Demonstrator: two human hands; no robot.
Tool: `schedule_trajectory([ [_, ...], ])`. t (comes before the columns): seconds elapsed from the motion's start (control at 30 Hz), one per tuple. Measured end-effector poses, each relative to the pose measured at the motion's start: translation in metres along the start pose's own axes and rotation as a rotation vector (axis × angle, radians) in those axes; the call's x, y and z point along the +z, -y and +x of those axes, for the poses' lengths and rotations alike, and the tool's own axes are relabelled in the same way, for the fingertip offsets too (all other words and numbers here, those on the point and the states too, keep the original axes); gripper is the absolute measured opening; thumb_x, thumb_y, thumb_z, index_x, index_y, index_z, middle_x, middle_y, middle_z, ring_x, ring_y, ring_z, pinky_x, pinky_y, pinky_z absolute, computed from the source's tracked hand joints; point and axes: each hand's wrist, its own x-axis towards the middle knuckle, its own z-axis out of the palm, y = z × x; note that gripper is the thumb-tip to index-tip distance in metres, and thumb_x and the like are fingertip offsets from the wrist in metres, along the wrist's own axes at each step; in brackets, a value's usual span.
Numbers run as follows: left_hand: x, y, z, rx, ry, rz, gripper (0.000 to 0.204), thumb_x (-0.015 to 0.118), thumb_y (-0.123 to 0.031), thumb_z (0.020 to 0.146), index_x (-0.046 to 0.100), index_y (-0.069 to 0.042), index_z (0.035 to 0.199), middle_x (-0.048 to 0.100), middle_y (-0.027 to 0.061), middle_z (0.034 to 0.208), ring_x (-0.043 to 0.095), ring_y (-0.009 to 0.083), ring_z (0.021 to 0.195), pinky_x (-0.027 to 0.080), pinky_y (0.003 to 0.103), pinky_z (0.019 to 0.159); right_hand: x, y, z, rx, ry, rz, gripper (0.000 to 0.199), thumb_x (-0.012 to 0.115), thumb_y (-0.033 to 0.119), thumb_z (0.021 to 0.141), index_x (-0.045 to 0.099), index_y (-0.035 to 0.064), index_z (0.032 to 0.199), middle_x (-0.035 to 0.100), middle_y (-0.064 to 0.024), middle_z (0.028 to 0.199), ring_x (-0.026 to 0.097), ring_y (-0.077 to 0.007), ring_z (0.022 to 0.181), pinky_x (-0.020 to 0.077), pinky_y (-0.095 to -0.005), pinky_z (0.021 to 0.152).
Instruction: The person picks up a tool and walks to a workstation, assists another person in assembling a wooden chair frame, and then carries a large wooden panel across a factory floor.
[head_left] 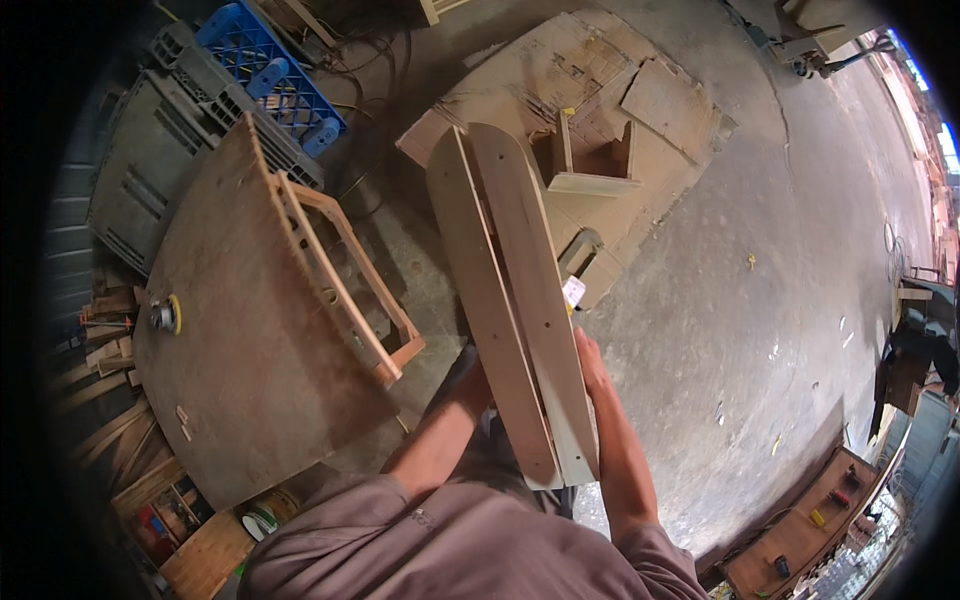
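A long wooden piece [540, 270] is held up in front of my body. Two pale boards with rounded far ends make it up, with a narrow gap between them and small holes along their faces. My right hand [591, 360] grips its right edge, the fingers partly hidden by the board. On the opposite side my left hand [470, 375] is at the left edge, in shadow and with its fingers behind the wood. A small white label [573, 292] shows just beyond my right fingertips.
Flattened cardboard [480, 100] on the concrete floor bears a small wooden box [597, 183]. To the left, a worktable [230, 330] carries a sander [165, 314] and a wooden frame [345, 265]. A blue crate [270, 75] stands behind it. A brown board [800, 530] lies at lower right.
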Motion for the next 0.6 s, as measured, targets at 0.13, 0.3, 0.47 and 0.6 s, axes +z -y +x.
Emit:
schedule_trajectory([
  [0.13, 0.027, -0.021, 0.121, 0.011, -0.083, -0.019, 0.068, 0.038, -0.059, 0.097, 0.053, -0.003, 0.133, 0.064, 0.0120, 0.117, 0.061, 0.0249, 0.105, 0.049, 0.039, 0.091, -0.003, 0.001, 0.120, -0.010, 0.037, 0.039, 0.066, 0.042, 0.051, 0.100, 0.061, -0.0098, 0.114, 0.067, -0.0124, 0.104, 0.056, -0.0160, 0.101, 0.0439, -0.0320, 0.093],
  [0.3, 0.023, -0.028, 0.283, 0.054, -0.185, -0.074, 0.070, 0.037, -0.061, 0.097, 0.053, -0.003, 0.132, 0.064, 0.0123, 0.117, 0.061, 0.0253, 0.104, 0.049, 0.040, 0.091, -0.001, -0.022, 0.280, -0.069, 0.077, 0.114, 0.063, 0.040, 0.051, 0.100, 0.061, -0.0071, 0.110, 0.066, -0.0104, 0.102, 0.056, -0.0151, 0.097, 0.0448, -0.0325, 0.090],
  [0.47, 0.020, -0.014, 0.440, 0.098, -0.238, -0.154, 0.071, 0.036, -0.062, 0.097, 0.054, -0.003, 0.132, 0.065, 0.0125, 0.116, 0.062, 0.0257, 0.104, 0.049, 0.040, 0.090, -0.014, -0.052, 0.426, 0.012, 0.115, 0.069, 0.067, 0.037, 0.053, 0.099, 0.062, -0.0079, 0.104, 0.066, -0.0139, 0.093, 0.058, -0.0188, 0.087, 0.0475, -0.0373, 0.080],
  [0.6, 0.026, -0.012, 0.535, 0.124, -0.281, -0.213, 0.073, 0.036, -0.063, 0.096, 0.054, -0.002, 0.132, 0.065, 0.0127, 0.116, 0.062, 0.0260, 0.103, 0.049, 0.040, 0.090, -0.015, -0.070, 0.508, -0.014, 0.073, 0.044, 0.070, 0.037, 0.056, 0.098, 0.065, -0.0083, 0.105, 0.067, -0.0161, 0.090, 0.061, -0.0215, 0.087, 0.0486, -0.0372, 0.081],
])
